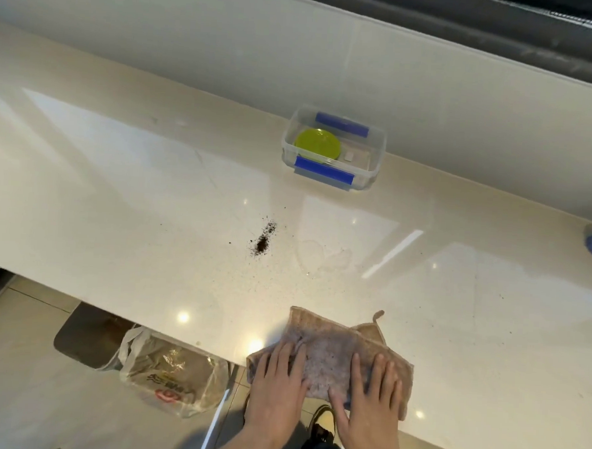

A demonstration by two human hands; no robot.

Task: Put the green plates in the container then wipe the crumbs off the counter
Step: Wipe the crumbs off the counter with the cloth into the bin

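Head view, looking down: green plates [317, 143] already lying in the clear container [377, 149] at the back of the counter [118, 180], so first half looks done. Hard to tell how many plates are stacked there. Crumbs [263, 241] still sitting dark in mid-counter, well apart from the cloth [329, 349], with finer specks scattered around. Left hand [276, 377] and right hand [371, 389] both flat on the cloth at the near edge, fingers spread, pressing down rather than pinching. Wiping not yet reaching the pile; judged remaining: pushing the cloth forward over the crumbs and gathering them off.
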